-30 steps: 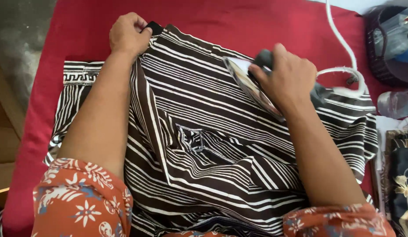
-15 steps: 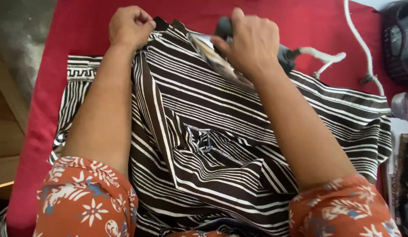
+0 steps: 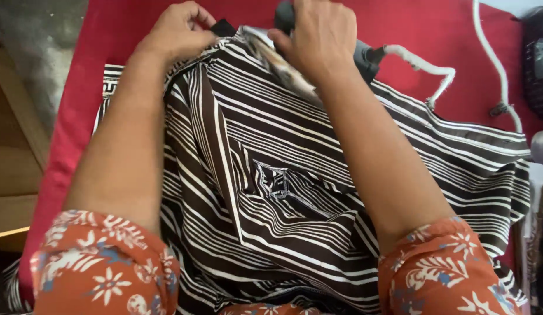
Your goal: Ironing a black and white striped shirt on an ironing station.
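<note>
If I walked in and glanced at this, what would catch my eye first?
Probably the brown-and-white striped garment spread over the bright red cloth that fills the middle of the view. At its far edge the right hand grips an iron, whose white cord loops away to the right, while the left hand pinches the fabric's top edge. Orange floral sleeves frame the bottom corners.

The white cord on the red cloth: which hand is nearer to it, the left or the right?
Right. The right hand grips the iron, where the white cord begins, just beside it. The left hand holds the striped shirt at its top edge, farther away.
</note>
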